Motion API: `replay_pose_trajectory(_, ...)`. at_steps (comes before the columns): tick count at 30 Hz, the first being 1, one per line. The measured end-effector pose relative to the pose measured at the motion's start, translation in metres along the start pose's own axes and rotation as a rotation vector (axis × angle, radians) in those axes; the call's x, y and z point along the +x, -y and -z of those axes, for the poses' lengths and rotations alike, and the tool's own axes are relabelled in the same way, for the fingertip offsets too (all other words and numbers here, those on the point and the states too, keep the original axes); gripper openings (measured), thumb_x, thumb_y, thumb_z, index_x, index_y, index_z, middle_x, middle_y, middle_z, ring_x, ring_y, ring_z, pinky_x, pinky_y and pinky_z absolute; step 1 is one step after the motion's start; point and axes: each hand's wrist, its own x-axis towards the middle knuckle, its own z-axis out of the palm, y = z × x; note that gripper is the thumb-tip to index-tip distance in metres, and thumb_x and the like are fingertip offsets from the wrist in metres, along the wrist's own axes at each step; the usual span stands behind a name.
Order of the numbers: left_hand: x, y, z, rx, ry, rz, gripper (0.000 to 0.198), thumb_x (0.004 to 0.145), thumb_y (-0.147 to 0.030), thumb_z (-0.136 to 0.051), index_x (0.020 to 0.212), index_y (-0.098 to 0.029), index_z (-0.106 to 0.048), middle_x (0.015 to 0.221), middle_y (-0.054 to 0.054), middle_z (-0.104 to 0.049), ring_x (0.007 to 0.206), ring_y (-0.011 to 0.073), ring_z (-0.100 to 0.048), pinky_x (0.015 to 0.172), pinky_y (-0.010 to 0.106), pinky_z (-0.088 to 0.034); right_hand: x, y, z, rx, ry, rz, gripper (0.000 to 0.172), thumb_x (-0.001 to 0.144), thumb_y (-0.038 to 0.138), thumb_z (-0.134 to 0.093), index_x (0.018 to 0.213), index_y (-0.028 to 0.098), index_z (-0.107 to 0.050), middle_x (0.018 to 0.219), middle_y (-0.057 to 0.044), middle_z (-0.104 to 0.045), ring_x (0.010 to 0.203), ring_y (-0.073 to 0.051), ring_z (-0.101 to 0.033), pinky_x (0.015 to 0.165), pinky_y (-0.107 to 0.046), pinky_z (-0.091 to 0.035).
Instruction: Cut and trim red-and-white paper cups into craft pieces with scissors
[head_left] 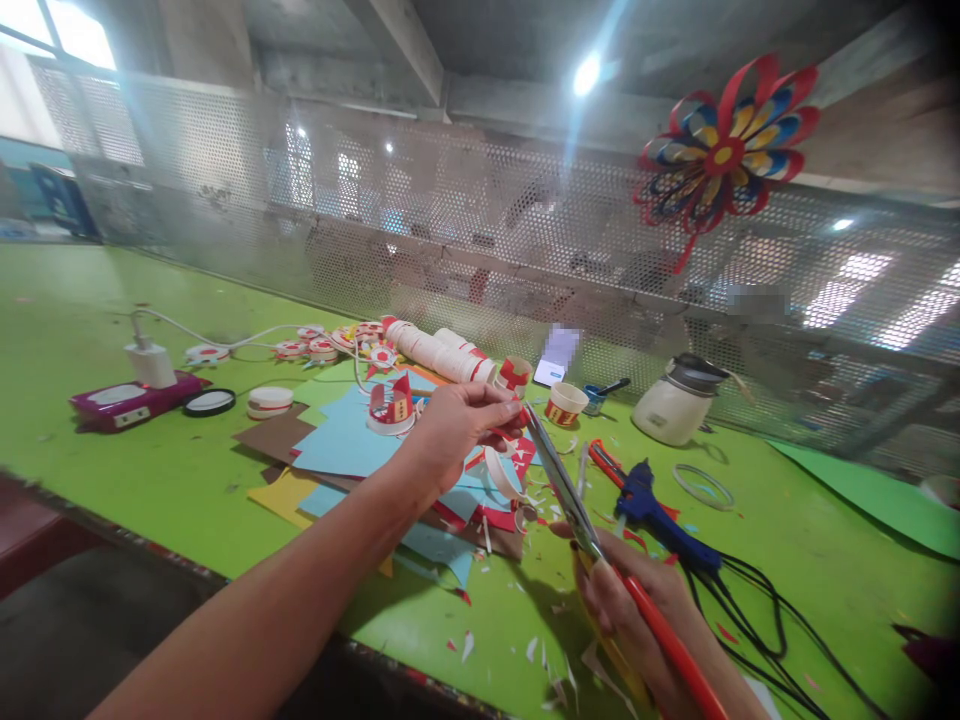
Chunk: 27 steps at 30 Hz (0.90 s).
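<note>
My left hand (461, 430) pinches a small red piece (523, 416), probably paper, over the table's middle. In my right hand (645, 610) is a pair of scissors (564, 485) with orange-red and yellow handles. Its blades point up and left, and their tips meet the red piece by my left fingertips. Whether the tips are cutting into it I cannot tell. Beneath my hands lie blue paper sheets (341, 435) and a curled white strip (501, 473). A red-and-white paper cup ring (391, 405) stands left of my left hand.
A blue glue gun (649, 500) with black cable lies right of the scissors. Behind are a paper cup (566, 404), a phone (558, 355), stacked cups (439, 350) and a pale kettle (675, 402). At left sits a purple power strip (135, 400). Scraps litter the green table (225, 490).
</note>
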Motion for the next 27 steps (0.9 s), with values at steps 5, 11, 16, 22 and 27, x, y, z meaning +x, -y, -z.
replay_pose_trajectory(5, -0.0005, 0.0009, -0.0002, 0.009, -0.005, -0.023, 0.006, 0.067, -0.016, -0.066, 0.065, -0.011, -0.062, 0.065, 0.005, -0.065, 0.058, 0.0118, -0.059, 0.055, 0.025, -0.043, 0.0001, 0.001, -0.0006, 0.008, -0.017, 0.005, 0.053, 0.085, 0.056, -0.04, 0.104, 0.013, -0.066, 0.052, 0.004, -0.042, 0.043, -0.012, -0.042, 0.047, -0.024, -0.041)
replay_pose_trajectory(11, -0.0005, 0.0006, -0.0013, 0.028, -0.009, -0.037, 0.008, 0.068, -0.017, -0.067, 0.065, -0.012, -0.062, 0.065, 0.006, -0.064, 0.059, 0.0125, -0.058, 0.054, 0.026, -0.042, -0.0003, 0.0001, -0.0019, 0.005, -0.022, 0.008, 0.053, 0.085, 0.055, -0.039, 0.105, 0.014, -0.066, 0.048, 0.005, -0.038, 0.041, -0.013, -0.041, 0.045, -0.024, -0.039)
replay_pose_trajectory(16, -0.0012, 0.0019, -0.0019, 0.013, -0.01, -0.05, 0.007, 0.068, -0.017, -0.067, 0.066, -0.012, -0.061, 0.066, 0.005, -0.064, 0.059, 0.0121, -0.057, 0.055, 0.027, -0.042, 0.0003, 0.0009, -0.0025, 0.012, -0.04, 0.006, 0.054, 0.084, 0.055, -0.041, 0.106, 0.013, -0.067, 0.048, 0.004, -0.042, 0.041, -0.013, -0.044, 0.046, -0.024, -0.043)
replay_pose_trajectory(22, -0.0011, 0.0024, -0.0034, 0.013, -0.01, -0.044, 0.008, 0.069, -0.017, -0.066, 0.066, -0.012, -0.06, 0.065, 0.005, -0.063, 0.059, 0.0117, -0.057, 0.055, 0.026, -0.042, 0.0006, -0.0005, -0.0021, -0.008, -0.048, 0.011, 0.052, 0.084, 0.054, -0.042, 0.103, 0.013, -0.068, 0.049, 0.004, -0.041, 0.042, -0.013, -0.044, 0.048, -0.024, -0.043)
replay_pose_trajectory(27, -0.0012, 0.0013, -0.0029, 0.017, -0.011, -0.042, 0.008, 0.069, -0.016, -0.066, 0.066, -0.011, -0.06, 0.064, 0.005, -0.063, 0.058, 0.0114, -0.056, 0.055, 0.026, -0.042, 0.0004, -0.0027, -0.0029, -0.001, -0.033, 0.015, 0.053, 0.085, 0.055, -0.04, 0.104, 0.014, -0.067, 0.047, 0.005, -0.039, 0.041, -0.013, -0.042, 0.044, -0.024, -0.039)
